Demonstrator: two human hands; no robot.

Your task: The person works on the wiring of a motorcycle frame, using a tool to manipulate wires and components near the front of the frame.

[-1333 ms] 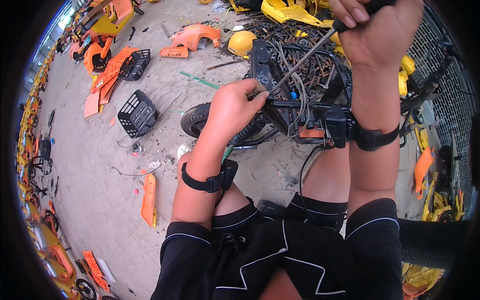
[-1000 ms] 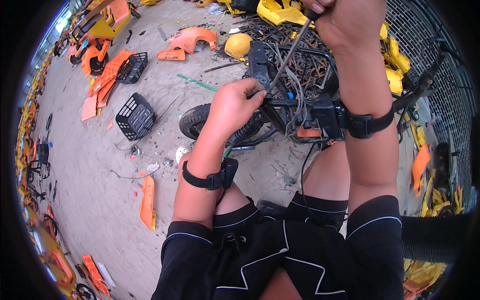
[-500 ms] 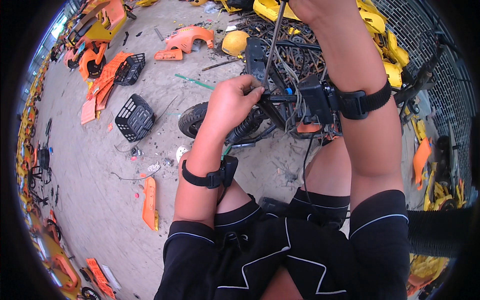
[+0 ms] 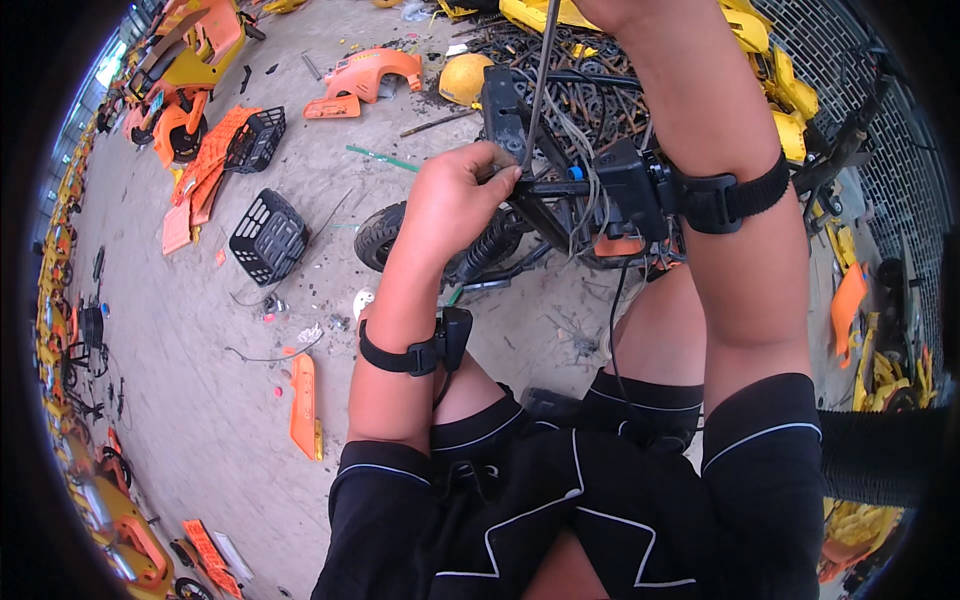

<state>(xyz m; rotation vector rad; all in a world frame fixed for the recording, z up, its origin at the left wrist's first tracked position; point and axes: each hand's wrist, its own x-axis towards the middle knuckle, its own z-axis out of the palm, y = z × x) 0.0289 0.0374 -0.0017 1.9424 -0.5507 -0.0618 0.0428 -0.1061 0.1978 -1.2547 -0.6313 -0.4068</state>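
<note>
Before me stands a stripped scooter frame (image 4: 545, 222) with a black tyre (image 4: 378, 238) and loose grey cables (image 4: 592, 190). My left hand (image 4: 455, 200) is closed at its upper bar, thumb and forefinger pinched together beside the lower end of a long thin metal rod (image 4: 541, 95). What lies between those fingertips is hidden. The rod rises steeply to the top edge of the picture. My right hand (image 4: 612, 12) is up there near the rod's upper part, its fingers cut off by the edge. A black box (image 4: 632, 190) sits on the frame below my right forearm.
Beyond the frame lies a heap of rusty metal parts (image 4: 590, 105) beside a yellow helmet (image 4: 466, 79). Black baskets (image 4: 270, 238) and orange panels (image 4: 304, 405) lie on the floor to the left. Yellow panels (image 4: 790, 95) lean along the right by a brick-patterned wall (image 4: 835, 60).
The rod's upper end and my right hand have shifted slightly left, and the rod stands a little steeper. My left hand stays at the bar.
</note>
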